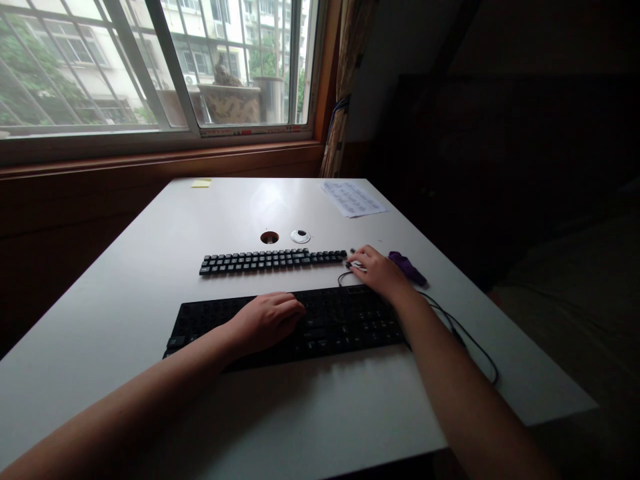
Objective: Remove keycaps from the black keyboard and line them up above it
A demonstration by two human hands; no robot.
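Note:
A black keyboard (pixel 320 333) lies across the white desk, and many of its upper and left positions look bare of keycaps. My left hand (pixel 273 317) rests over its middle, fingers bent and held together; whatever lies beneath them is hidden. Behind the keyboard, loose black keycaps (pixel 270 261) stand lined up in rows. At the right end of these rows my right hand (pixel 375 269) has its thumb and fingers closed round a small dark keycap (pixel 349 265). Another keycap (pixel 353 251) sits just beyond those fingertips.
A purple cloth (pixel 407 268) lies right of my right hand. The black cable (pixel 480 347) loops along the desk's right side. Farther back are a round cable hole (pixel 269 237), its white cover (pixel 301 236), printed paper (pixel 354 199) and yellow sticky notes (pixel 201 183). A window stands behind.

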